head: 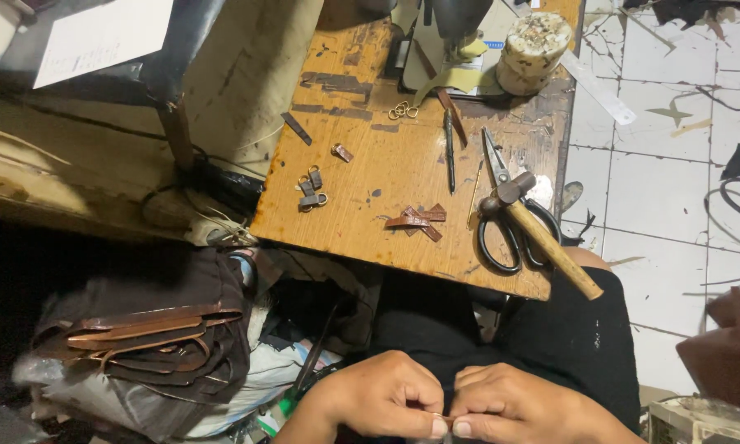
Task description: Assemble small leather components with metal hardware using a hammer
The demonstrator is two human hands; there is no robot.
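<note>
My left hand (384,392) and my right hand (514,406) meet over my lap at the bottom of the view. Their thumbs and fingertips pinch a small item between them; it is almost wholly hidden, so I cannot tell what it is. Above my hands stands a worn wooden work table (362,222). On it lie a few brown leather strips (417,219), black-handled scissors (506,214) and a wooden-handled hammer (543,234) resting across the scissors.
Small leather tabs with metal rings (311,191) and loose rings (402,109) lie on the table, beside a dark pen-like tool (450,152). A sewing machine base (444,41) and a taped roll (534,51) stand at the back. A dark bag with brown straps (152,337) sits left. White tiled floor (674,164) lies right.
</note>
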